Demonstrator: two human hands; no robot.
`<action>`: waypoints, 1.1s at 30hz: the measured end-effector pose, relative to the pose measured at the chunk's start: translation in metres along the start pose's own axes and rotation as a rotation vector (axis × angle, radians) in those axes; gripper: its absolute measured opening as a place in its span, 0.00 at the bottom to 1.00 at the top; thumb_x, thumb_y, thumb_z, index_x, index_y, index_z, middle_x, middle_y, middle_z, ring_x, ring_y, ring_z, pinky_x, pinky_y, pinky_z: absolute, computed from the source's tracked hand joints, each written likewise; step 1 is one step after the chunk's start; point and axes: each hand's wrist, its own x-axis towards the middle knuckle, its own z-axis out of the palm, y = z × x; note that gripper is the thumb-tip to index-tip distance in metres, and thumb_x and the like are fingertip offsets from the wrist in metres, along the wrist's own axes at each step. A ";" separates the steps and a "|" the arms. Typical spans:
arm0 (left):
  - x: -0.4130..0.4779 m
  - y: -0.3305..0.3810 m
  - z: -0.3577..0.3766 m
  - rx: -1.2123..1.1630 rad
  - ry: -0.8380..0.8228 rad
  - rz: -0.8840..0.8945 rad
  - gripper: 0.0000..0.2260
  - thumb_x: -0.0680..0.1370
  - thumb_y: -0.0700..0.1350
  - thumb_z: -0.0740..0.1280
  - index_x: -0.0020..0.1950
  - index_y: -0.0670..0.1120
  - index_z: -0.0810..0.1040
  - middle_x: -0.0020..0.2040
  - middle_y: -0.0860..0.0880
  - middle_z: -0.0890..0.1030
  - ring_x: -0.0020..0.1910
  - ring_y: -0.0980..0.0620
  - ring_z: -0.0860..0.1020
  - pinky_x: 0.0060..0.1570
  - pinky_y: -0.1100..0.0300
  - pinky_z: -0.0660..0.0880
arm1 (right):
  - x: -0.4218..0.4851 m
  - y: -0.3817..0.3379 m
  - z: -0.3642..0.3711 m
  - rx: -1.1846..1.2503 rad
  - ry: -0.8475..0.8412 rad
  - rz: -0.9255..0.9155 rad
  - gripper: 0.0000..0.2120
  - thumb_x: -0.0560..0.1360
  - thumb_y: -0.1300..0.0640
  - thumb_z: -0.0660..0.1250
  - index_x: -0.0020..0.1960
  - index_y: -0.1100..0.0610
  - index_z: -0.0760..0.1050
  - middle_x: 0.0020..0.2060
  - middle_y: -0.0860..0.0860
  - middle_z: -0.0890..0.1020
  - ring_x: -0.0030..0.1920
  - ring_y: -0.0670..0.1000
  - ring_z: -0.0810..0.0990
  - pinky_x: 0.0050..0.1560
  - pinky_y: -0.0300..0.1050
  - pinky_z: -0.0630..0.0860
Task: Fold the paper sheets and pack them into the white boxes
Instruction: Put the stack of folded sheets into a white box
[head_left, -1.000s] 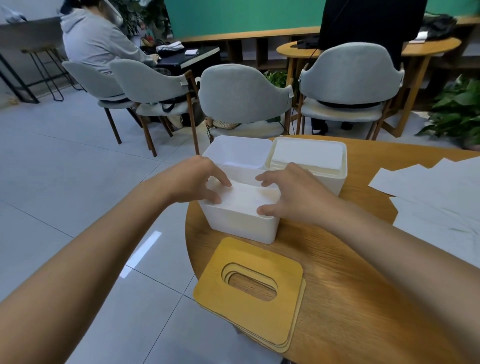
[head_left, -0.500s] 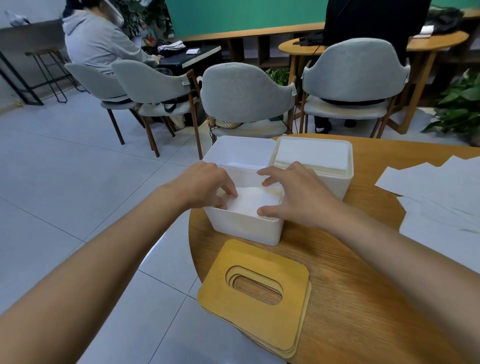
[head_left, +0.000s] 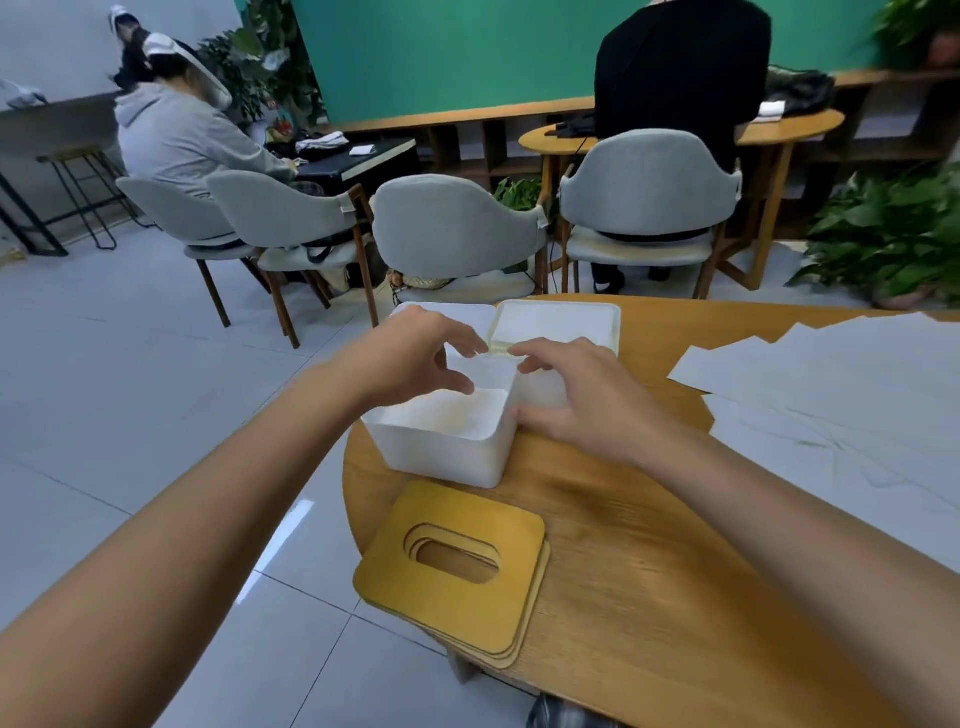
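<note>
Head cam: 2 smooth white boxes on round wood-grain table (head_left: 649, 571), poss. a 3rd behind L hand, can't tell. Near white rect. plastic box (head_left: 441, 452) holds folded white paper (head_left: 457, 410); far white box (head_left: 558, 322) is full to rim. Several creased loose white sheets (head_left: 831, 374) lie to the right. Approx. 3 stacked yellow wooden lids (head_left: 452, 566) w/ oval slots sit in front. L hand (head_left: 410, 353) hovers over near box, fingers loosely curved, gripping nothing. R hand (head_left: 587, 400) is spread, thumb touching that box's right wall.

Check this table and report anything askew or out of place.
The stack of yellow wooden slotted lids hangs over the near left edge of the round wooden table, its lids fanned rather than squared. The loose white paper sheets on the right lie overlapped, some creased.
</note>
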 end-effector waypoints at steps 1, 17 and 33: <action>0.002 0.010 0.001 -0.020 0.009 0.025 0.21 0.75 0.51 0.79 0.68 0.52 0.82 0.61 0.55 0.85 0.48 0.58 0.83 0.51 0.60 0.79 | -0.007 0.004 -0.007 0.001 0.012 0.006 0.31 0.77 0.45 0.74 0.77 0.44 0.69 0.64 0.42 0.79 0.68 0.47 0.70 0.59 0.46 0.69; 0.077 0.179 0.074 -0.250 -0.049 0.269 0.23 0.76 0.50 0.78 0.70 0.52 0.80 0.59 0.56 0.82 0.53 0.62 0.80 0.55 0.59 0.81 | -0.134 0.125 -0.099 -0.002 0.172 0.224 0.30 0.75 0.45 0.77 0.75 0.44 0.72 0.62 0.42 0.82 0.66 0.47 0.75 0.63 0.44 0.71; 0.123 0.240 0.200 -0.310 -0.034 0.280 0.19 0.81 0.59 0.68 0.71 0.57 0.77 0.69 0.59 0.76 0.69 0.58 0.73 0.70 0.52 0.69 | -0.195 0.222 -0.089 -0.159 0.118 0.323 0.25 0.76 0.45 0.75 0.71 0.50 0.78 0.66 0.44 0.79 0.68 0.49 0.72 0.66 0.45 0.67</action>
